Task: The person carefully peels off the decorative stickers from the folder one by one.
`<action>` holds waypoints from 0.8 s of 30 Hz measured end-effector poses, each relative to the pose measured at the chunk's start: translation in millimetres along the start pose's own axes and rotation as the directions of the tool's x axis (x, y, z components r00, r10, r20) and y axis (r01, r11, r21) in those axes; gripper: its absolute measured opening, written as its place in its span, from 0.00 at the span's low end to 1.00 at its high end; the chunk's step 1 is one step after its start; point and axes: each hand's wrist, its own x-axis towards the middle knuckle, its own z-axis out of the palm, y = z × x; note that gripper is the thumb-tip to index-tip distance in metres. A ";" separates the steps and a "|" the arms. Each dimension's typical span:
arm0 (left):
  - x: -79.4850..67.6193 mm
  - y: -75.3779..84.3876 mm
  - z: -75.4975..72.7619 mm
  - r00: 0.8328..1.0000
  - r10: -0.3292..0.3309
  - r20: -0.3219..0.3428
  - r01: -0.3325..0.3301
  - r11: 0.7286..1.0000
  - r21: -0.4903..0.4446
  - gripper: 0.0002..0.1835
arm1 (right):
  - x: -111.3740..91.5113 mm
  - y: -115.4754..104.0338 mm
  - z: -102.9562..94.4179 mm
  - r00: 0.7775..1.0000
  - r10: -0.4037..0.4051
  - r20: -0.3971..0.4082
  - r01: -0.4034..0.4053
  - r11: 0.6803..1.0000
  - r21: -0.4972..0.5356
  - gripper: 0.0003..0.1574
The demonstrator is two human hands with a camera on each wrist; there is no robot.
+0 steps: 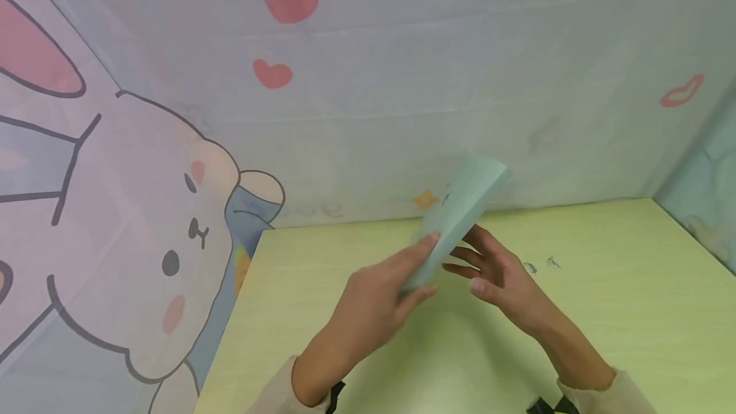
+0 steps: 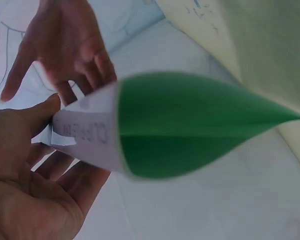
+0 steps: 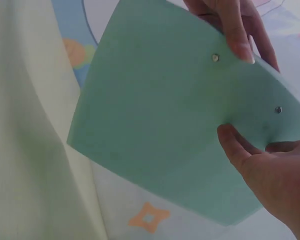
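Observation:
A pale green folded pouch (image 1: pixel 460 209) is held tilted above the table. In the left wrist view its end gapes, showing a darker green inside (image 2: pixel 190 112) and a pale strip with blurred lettering. Two small metal studs dot its face (image 3: pixel 150 100) in the right wrist view. My left hand (image 1: pixel 376 296) pinches the near end between thumb and fingers. Beside it on the right is my right hand (image 1: pixel 508 280), its fingers spread and loosely bent near the pouch's underside. Whether the right fingertips touch it, I cannot tell.
The yellow-green tabletop (image 1: pixel 322 254) lies beneath both hands, with small blue marks (image 1: pixel 540 266) on its right half. A printed cloth backdrop (image 1: pixel 402 94) with hearts stands along the back edge. A cartoon rabbit (image 1: pixel 144 222) is printed on the cloth at left.

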 end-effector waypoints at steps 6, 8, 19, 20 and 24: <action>-3.8 -2.5 13.0 0.996 0.083 -0.034 -0.076 0.982 0.171 0.45 | -2.8 -2.6 3.5 0.992 0.033 -0.120 -0.042 0.996 -0.080 0.47; -5.6 -3.9 16.7 0.994 0.108 -0.029 -0.099 0.968 0.232 0.45 | -3.7 -2.8 4.0 0.981 0.055 -0.187 -0.069 0.995 -0.070 0.44; -19.3 -13.4 35.2 0.991 0.117 0.066 -0.135 0.881 0.454 0.36 | -1.3 -3.0 0.8 0.739 0.259 -0.621 -0.267 0.960 0.083 0.26; -21.3 -14.6 36.7 0.991 0.105 0.084 -0.132 0.881 0.455 0.36 | -1.4 -2.9 -1.1 0.706 0.282 -0.649 -0.296 0.951 0.090 0.26; -28.6 -21.2 44.0 0.988 0.067 0.138 -0.123 0.882 0.455 0.35 | -3.7 0.3 -12.1 0.644 0.344 -0.684 -0.436 0.899 0.042 0.30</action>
